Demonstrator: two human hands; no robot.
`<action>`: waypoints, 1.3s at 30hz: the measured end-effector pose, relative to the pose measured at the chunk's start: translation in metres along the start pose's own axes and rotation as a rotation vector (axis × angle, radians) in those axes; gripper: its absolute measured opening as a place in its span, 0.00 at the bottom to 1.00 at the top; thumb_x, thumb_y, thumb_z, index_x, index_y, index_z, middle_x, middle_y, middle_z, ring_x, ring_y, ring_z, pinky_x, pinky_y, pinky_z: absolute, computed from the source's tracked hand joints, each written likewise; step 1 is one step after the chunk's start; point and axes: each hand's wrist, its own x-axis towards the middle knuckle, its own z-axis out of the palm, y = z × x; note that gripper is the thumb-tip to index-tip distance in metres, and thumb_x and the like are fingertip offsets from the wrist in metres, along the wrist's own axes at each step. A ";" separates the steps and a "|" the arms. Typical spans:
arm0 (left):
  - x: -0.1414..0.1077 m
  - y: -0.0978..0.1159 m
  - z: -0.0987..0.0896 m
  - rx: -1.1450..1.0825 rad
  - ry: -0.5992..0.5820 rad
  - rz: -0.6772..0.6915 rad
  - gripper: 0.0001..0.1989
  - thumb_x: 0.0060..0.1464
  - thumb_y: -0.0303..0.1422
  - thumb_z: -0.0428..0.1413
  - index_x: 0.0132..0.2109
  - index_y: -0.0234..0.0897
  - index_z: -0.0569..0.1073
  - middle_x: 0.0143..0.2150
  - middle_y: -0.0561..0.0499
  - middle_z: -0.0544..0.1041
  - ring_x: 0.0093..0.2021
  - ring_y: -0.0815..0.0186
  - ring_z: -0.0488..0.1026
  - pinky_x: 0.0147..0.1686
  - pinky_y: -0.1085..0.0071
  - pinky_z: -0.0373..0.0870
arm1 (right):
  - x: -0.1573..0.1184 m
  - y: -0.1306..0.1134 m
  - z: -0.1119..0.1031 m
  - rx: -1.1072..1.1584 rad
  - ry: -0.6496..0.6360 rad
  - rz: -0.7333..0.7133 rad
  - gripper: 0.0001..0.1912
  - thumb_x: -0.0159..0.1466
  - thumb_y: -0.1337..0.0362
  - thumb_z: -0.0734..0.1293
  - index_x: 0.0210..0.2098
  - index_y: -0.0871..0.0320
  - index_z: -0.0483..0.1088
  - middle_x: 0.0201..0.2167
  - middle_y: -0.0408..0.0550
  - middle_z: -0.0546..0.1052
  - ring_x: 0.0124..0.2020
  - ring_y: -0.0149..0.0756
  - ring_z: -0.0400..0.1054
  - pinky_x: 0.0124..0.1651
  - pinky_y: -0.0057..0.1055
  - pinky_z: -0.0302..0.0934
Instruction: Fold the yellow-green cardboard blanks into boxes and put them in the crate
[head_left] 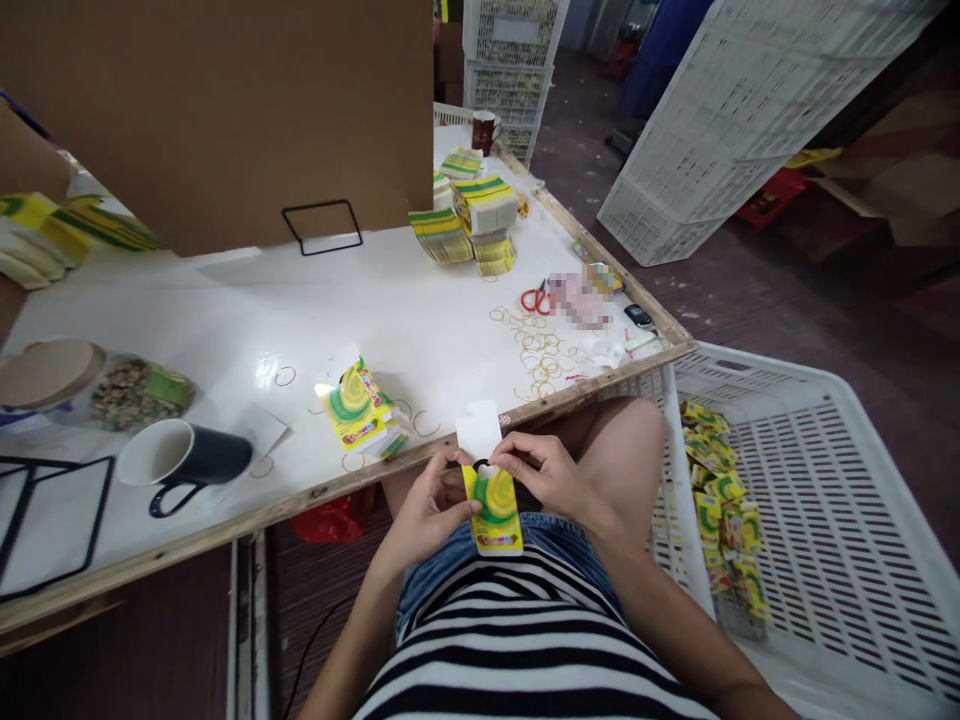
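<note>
Over my lap I hold a small yellow and green printed box, its white top flap standing up. My left hand grips the box along its left side, thumb on the printed front. At the top opening, my right hand has thumb and finger pinched close to the flap; a dark curved bit shows there, too small to name. On the table ahead of my left hand lie several more yellow boxes, overlapping, with flaps raised.
Rubber bands lie scattered near red-handled scissors. Stacks of flat yellow cartons stand farther back. A dark mug lies tipped at left. At right, a white plastic basket holds several yellow packs.
</note>
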 end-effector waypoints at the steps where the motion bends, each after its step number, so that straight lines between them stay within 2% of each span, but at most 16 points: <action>1: 0.000 -0.001 0.001 0.000 -0.003 -0.001 0.17 0.53 0.29 0.63 0.45 0.40 0.63 0.37 0.53 0.76 0.36 0.67 0.76 0.36 0.75 0.71 | 0.001 0.000 0.000 -0.013 0.015 -0.027 0.12 0.67 0.59 0.64 0.29 0.58 0.72 0.26 0.45 0.74 0.30 0.33 0.67 0.34 0.30 0.60; 4: 0.001 -0.005 0.002 -0.030 0.019 0.021 0.23 0.53 0.30 0.63 0.51 0.43 0.60 0.39 0.52 0.76 0.39 0.65 0.77 0.38 0.73 0.72 | 0.003 0.002 0.002 -0.017 0.070 -0.087 0.13 0.67 0.59 0.64 0.28 0.58 0.73 0.26 0.46 0.74 0.31 0.34 0.67 0.37 0.31 0.60; 7: 0.002 -0.006 0.001 -0.103 0.044 0.025 0.38 0.53 0.30 0.63 0.62 0.48 0.47 0.44 0.49 0.78 0.42 0.62 0.78 0.41 0.69 0.73 | 0.002 0.008 0.005 0.060 0.101 -0.046 0.10 0.65 0.57 0.66 0.38 0.57 0.74 0.30 0.46 0.75 0.30 0.34 0.67 0.35 0.30 0.61; 9: 0.002 -0.007 -0.001 -0.142 0.028 0.005 0.44 0.53 0.30 0.63 0.65 0.48 0.43 0.45 0.47 0.79 0.43 0.61 0.79 0.42 0.68 0.73 | 0.001 0.010 0.005 0.105 0.092 -0.001 0.11 0.64 0.56 0.67 0.40 0.57 0.73 0.31 0.45 0.74 0.30 0.33 0.67 0.34 0.29 0.61; 12: 0.002 -0.007 -0.003 -0.166 0.006 -0.020 0.44 0.51 0.29 0.64 0.66 0.43 0.47 0.45 0.44 0.80 0.43 0.59 0.79 0.42 0.68 0.73 | -0.001 0.010 0.003 0.089 0.054 0.014 0.12 0.65 0.56 0.66 0.32 0.57 0.72 0.28 0.45 0.73 0.30 0.33 0.66 0.34 0.29 0.60; 15: 0.002 -0.010 -0.005 -0.197 -0.010 -0.055 0.47 0.50 0.29 0.65 0.68 0.43 0.45 0.44 0.44 0.80 0.43 0.59 0.79 0.42 0.68 0.74 | -0.002 0.007 0.000 0.046 0.046 -0.002 0.16 0.66 0.56 0.64 0.26 0.58 0.70 0.25 0.43 0.70 0.28 0.33 0.64 0.33 0.29 0.58; 17: 0.003 -0.013 -0.005 -0.208 -0.009 -0.072 0.46 0.48 0.29 0.66 0.67 0.42 0.49 0.44 0.44 0.81 0.42 0.58 0.80 0.41 0.68 0.74 | -0.002 0.007 0.000 0.040 0.032 -0.006 0.17 0.66 0.55 0.64 0.25 0.58 0.69 0.24 0.43 0.70 0.28 0.33 0.64 0.33 0.29 0.58; 19: 0.004 -0.015 -0.004 -0.195 0.018 -0.066 0.40 0.47 0.29 0.67 0.63 0.41 0.56 0.44 0.44 0.81 0.41 0.59 0.80 0.40 0.69 0.75 | -0.002 0.008 0.000 0.077 0.049 0.019 0.13 0.66 0.54 0.64 0.33 0.57 0.70 0.26 0.43 0.71 0.29 0.33 0.66 0.33 0.29 0.60; 20: 0.005 -0.015 -0.004 -0.179 0.035 -0.057 0.36 0.47 0.29 0.66 0.60 0.40 0.59 0.44 0.44 0.81 0.41 0.59 0.80 0.40 0.69 0.75 | -0.001 0.009 0.001 0.105 0.089 0.033 0.12 0.66 0.54 0.65 0.39 0.56 0.70 0.28 0.43 0.72 0.29 0.33 0.67 0.34 0.29 0.61; 22: 0.007 -0.016 -0.002 -0.125 0.074 -0.037 0.31 0.49 0.30 0.65 0.58 0.41 0.62 0.44 0.45 0.81 0.41 0.58 0.80 0.39 0.68 0.76 | 0.000 0.010 0.000 0.143 0.208 0.055 0.17 0.66 0.53 0.65 0.49 0.55 0.65 0.31 0.44 0.73 0.31 0.34 0.68 0.36 0.29 0.63; 24: 0.008 -0.017 0.000 -0.026 0.122 -0.018 0.28 0.50 0.32 0.64 0.57 0.41 0.63 0.46 0.44 0.80 0.42 0.58 0.80 0.39 0.67 0.77 | 0.001 0.009 -0.003 0.139 0.247 0.090 0.18 0.67 0.51 0.62 0.50 0.56 0.66 0.28 0.43 0.72 0.31 0.34 0.68 0.38 0.30 0.63; 27: 0.009 -0.017 0.004 0.195 0.186 0.016 0.25 0.53 0.32 0.61 0.57 0.40 0.65 0.48 0.44 0.80 0.44 0.58 0.79 0.41 0.66 0.77 | 0.004 0.005 -0.006 0.099 0.050 0.200 0.17 0.65 0.52 0.64 0.45 0.58 0.72 0.22 0.41 0.70 0.26 0.33 0.65 0.33 0.29 0.61; 29: 0.009 -0.016 0.006 0.299 0.195 0.040 0.24 0.55 0.31 0.58 0.59 0.39 0.65 0.48 0.44 0.80 0.44 0.59 0.79 0.42 0.66 0.77 | 0.005 0.004 -0.007 0.078 -0.062 0.246 0.17 0.62 0.54 0.68 0.45 0.58 0.73 0.23 0.41 0.71 0.25 0.32 0.65 0.31 0.28 0.60; 33: 0.008 -0.012 0.007 0.342 0.195 0.053 0.25 0.56 0.30 0.56 0.60 0.39 0.63 0.48 0.44 0.80 0.43 0.60 0.79 0.42 0.67 0.76 | 0.006 0.003 -0.013 0.173 -0.084 0.246 0.21 0.61 0.52 0.68 0.48 0.60 0.74 0.26 0.44 0.75 0.27 0.32 0.66 0.33 0.29 0.61; 36: 0.008 -0.011 0.008 0.348 0.213 0.055 0.24 0.57 0.31 0.56 0.60 0.39 0.64 0.50 0.43 0.79 0.44 0.60 0.79 0.42 0.66 0.76 | 0.007 0.000 -0.017 0.222 -0.079 0.254 0.22 0.63 0.49 0.64 0.42 0.61 0.78 0.27 0.47 0.76 0.27 0.32 0.65 0.33 0.30 0.61; 39: 0.008 -0.011 0.008 0.298 0.236 0.070 0.24 0.57 0.32 0.57 0.60 0.38 0.65 0.53 0.42 0.77 0.48 0.58 0.78 0.46 0.65 0.76 | 0.007 -0.003 -0.017 0.159 -0.130 0.270 0.17 0.60 0.57 0.68 0.45 0.60 0.77 0.27 0.44 0.74 0.27 0.31 0.64 0.32 0.28 0.59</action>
